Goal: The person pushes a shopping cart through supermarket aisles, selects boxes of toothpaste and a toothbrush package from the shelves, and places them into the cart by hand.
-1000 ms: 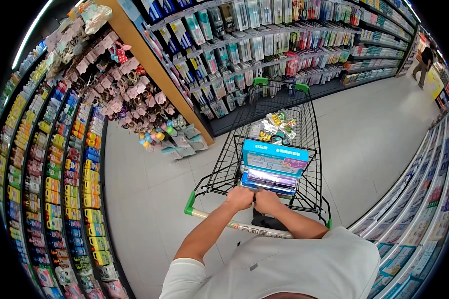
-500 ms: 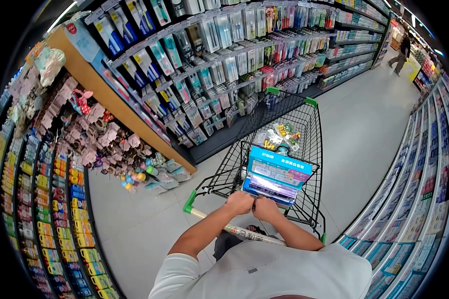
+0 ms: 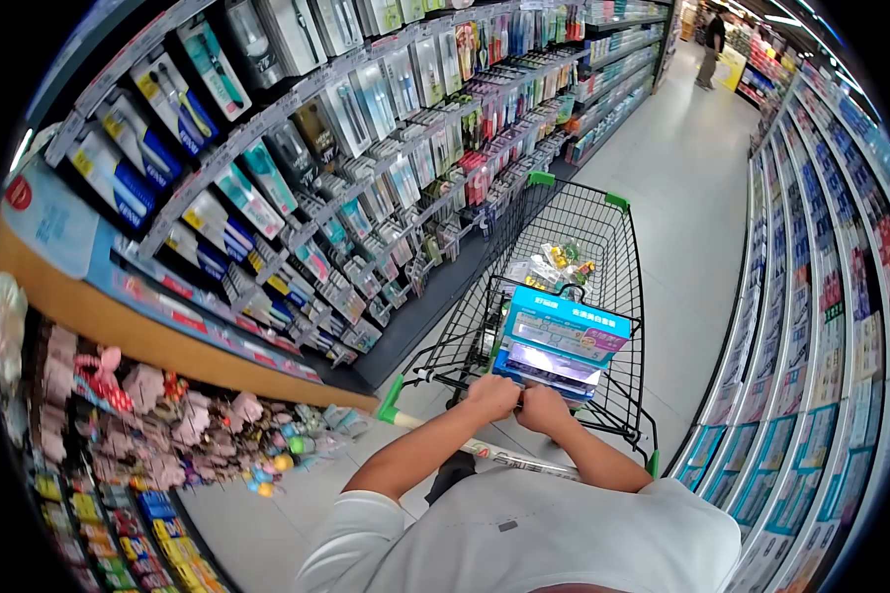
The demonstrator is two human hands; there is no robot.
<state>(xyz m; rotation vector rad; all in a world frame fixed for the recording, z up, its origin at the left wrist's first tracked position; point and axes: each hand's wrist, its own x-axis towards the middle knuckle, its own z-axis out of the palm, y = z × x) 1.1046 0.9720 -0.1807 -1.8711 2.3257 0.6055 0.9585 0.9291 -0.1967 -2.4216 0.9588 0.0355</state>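
My left hand and right hand curl tight beside the blue box, their hold unclear to me; toothbrush packs have swung leftward.

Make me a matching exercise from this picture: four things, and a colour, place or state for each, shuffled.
Things
1. Cart
2. Box
3. Left hand
4. Shirt

Descriptions
A. Curled, next to the right hand
B. White, across the bottom of the view
C. Black wire with green corners
D. Blue along its top, with white characters

Right pairs: 1-C, 2-D, 3-A, 4-B
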